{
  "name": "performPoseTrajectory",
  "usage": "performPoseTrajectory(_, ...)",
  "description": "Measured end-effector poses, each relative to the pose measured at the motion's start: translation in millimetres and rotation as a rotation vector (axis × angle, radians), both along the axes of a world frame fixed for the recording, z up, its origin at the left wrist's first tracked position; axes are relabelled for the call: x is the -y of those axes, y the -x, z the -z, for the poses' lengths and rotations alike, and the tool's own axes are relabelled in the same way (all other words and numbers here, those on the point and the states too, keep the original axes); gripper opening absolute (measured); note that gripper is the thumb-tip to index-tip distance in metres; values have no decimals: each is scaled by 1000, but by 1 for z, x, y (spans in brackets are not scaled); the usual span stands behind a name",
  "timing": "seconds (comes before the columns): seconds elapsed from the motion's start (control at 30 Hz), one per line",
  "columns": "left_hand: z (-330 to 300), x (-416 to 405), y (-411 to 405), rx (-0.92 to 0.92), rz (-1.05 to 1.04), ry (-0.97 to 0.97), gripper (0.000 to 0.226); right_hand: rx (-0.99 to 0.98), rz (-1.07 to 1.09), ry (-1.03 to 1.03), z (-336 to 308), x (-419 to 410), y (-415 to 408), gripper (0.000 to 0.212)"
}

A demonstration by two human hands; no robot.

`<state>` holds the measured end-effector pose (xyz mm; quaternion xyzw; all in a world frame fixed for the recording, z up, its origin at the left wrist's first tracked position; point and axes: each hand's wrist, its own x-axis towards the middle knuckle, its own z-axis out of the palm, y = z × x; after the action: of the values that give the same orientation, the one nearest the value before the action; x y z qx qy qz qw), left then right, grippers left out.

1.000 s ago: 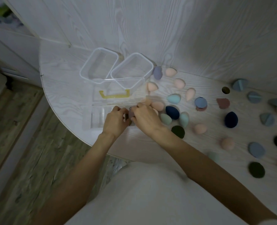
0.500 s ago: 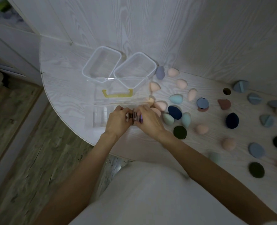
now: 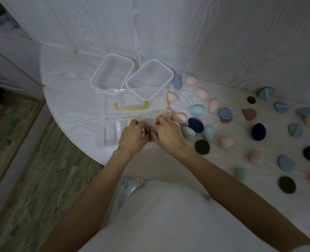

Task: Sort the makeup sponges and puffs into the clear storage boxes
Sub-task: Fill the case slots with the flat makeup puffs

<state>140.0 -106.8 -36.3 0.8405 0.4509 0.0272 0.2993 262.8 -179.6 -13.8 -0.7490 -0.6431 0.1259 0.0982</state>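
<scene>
Puffs (image 3: 147, 131) upright between both hands

2 open boxes (image 3: 112, 73) sit side by side at tabletop (image 3: 67, 99) rear; lidded case (image 3: 132, 115) in front of them; sponges (image 3: 196, 110) scattered to its right.

Both hands (image 3: 150, 136) pinch dark puffs (image 3: 147, 131) over the clear box (image 3: 112, 133).
</scene>
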Motion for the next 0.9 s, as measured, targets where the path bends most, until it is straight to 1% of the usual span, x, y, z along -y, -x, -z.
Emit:
performPoseTrajectory(0.2,1,-2,2,-3,19,16,27,13,6,54,1,-2,1,28)
performPoseTrajectory(0.3,-2,-2,3,5,47,22,29,0,20,2,2,-1,2,25)
performPoseTrajectory(0.4,-10,-4,5,-6,73,-28,29,-128,41,-29,3,1,3,22)
performPoseTrajectory(0.5,-30,-5,4,-41,54,-175,25,-261,73,-92,-2,13,-1,21)
performPoseTrajectory(0.53,-38,-4,3,-3,48,-221,21,-275,78,-118,-5,22,-5,21)
performPoseTrajectory(0.6,-52,1,-5,186,101,-279,15,-253,74,-169,-15,47,-16,27)
performPoseTrajectory(0.67,-59,10,-24,405,259,-267,19,-186,124,-187,-23,82,-34,27)
performPoseTrajectory(0.73,-58,22,-49,514,439,-232,24,-154,256,-203,-25,120,-55,19)
performPoseTrajectory(0.77,-55,31,-65,530,507,-215,26,-151,341,-206,-25,143,-67,18)
performPoseTrajectory(0.83,-45,47,-96,510,567,-143,24,-145,467,-207,-23,180,-90,18)
performPoseTrajectory(0.9,-33,63,-129,415,567,-22,23,-116,537,-194,-22,210,-118,19)
